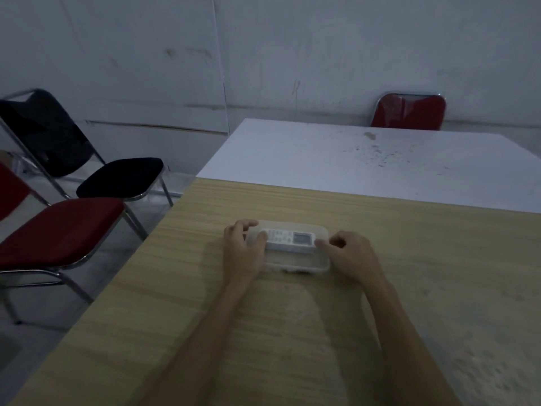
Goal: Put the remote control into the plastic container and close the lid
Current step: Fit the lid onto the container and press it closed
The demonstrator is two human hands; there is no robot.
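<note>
A translucent plastic container (295, 266) lies crosswise on the wooden table (181, 303), straight ahead of me. The white remote control (288, 240), with its grey display to the right, sits lengthwise in the container's open top, toward the far side. My left hand (241, 253) pinches the remote's left end, thumb on the buttons and fingers curled over the container's far left corner. My right hand (348, 253) grips the remote's right end with thumb and fingertips. I see no separate lid.
A white table (351, 159) butts against the far edge of the wooden one. A red chair (408, 111) stands behind it by the wall. On the left, past the table's edge, stand a red chair (61, 230) and a black chair (120, 177).
</note>
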